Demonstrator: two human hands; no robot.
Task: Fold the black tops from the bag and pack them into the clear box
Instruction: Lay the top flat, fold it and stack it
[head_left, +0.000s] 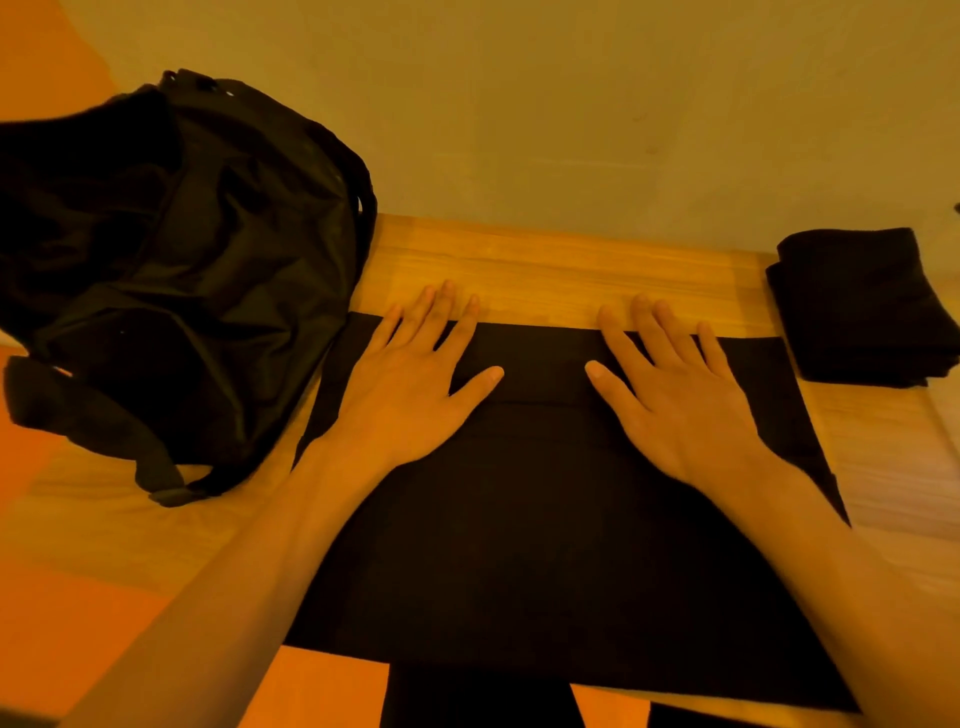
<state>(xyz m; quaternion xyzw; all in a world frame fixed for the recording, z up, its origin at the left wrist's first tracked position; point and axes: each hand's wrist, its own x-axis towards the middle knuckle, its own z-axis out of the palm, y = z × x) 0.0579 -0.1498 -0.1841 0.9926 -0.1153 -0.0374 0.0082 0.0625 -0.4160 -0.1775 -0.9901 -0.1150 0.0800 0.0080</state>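
A black top (550, 530) lies spread flat on the wooden table (571, 270), its far edge folded over. My left hand (415, 384) rests flat on the top's far left part, fingers straight and spread. Flat on the far right part lies my right hand (675, 395), fingers spread the same way. The black bag (171, 270) stands slumped at the table's left, open at the top. A stack of folded black tops (857, 306) sits at the right edge. No clear box is in view.
A plain wall (571, 104) runs right behind the table. The bag's strap and buckle (166, 488) trail onto the table near my left forearm. Bare wood shows between the top's far edge and the wall.
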